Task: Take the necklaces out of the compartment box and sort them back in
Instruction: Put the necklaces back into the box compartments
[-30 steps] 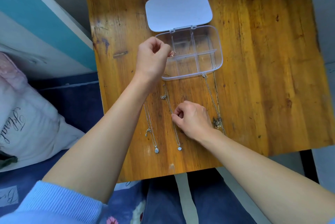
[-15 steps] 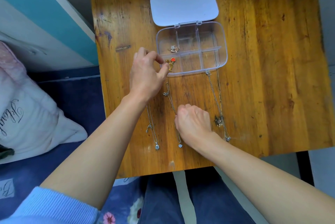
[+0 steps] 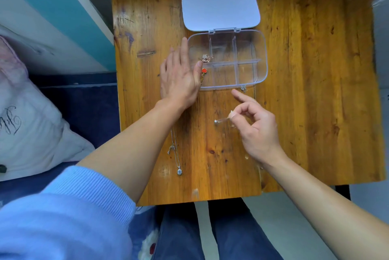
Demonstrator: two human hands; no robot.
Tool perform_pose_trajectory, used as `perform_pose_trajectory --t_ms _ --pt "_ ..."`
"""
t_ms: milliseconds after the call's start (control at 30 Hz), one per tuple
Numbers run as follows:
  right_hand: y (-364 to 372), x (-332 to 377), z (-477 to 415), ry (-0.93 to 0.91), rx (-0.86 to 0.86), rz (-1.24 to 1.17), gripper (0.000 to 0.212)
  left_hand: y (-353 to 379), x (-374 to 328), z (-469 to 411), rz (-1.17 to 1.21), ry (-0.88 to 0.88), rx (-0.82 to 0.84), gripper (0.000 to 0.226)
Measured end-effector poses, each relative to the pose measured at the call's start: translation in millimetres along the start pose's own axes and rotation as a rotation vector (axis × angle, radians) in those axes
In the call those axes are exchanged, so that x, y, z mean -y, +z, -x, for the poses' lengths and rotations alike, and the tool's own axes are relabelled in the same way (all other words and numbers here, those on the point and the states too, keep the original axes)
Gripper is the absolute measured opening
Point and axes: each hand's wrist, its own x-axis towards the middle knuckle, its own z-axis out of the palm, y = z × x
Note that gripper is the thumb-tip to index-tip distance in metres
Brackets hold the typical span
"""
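The head view looks down on a wooden table (image 3: 305, 70). A clear box (image 3: 228, 61) is set on it, with its lid (image 3: 220, 8) laid open flat behind it. The left hand (image 3: 179, 76) is spread flat with loose fingers against the box's left side — nothing is held in it. Its thumb is seen just beside a red heart charm (image 3: 204, 70) on a gold chain in the near-left part of the box. A pink-gold necklace (image 3: 206, 57) is seen in the part just behind that one. The right hand (image 3: 255, 125) is lifted over the table, near the box's front wall. A thin silver necklace (image 3: 221, 121) is pinched between its thumb and a finger — blurred. Another silver necklace (image 3: 175, 154) is laid on the table beside the left arm. A small silver clasp (image 3: 243, 89) is seen at the box's front edge.
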Motion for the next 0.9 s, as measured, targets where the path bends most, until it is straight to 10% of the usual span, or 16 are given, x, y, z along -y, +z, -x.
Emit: perform_pose_trajectory --t_ms 467,900 --pt "-54 86 -124 0.266 -0.268 -0.958 0.026 6 4 1 -0.025 -0.014 -0.029 0.06" --pt "-31 57 -172 0.35 -0.267 -0.284 0.012 9 5 1 0.001 -0.014 -0.045 0.059"
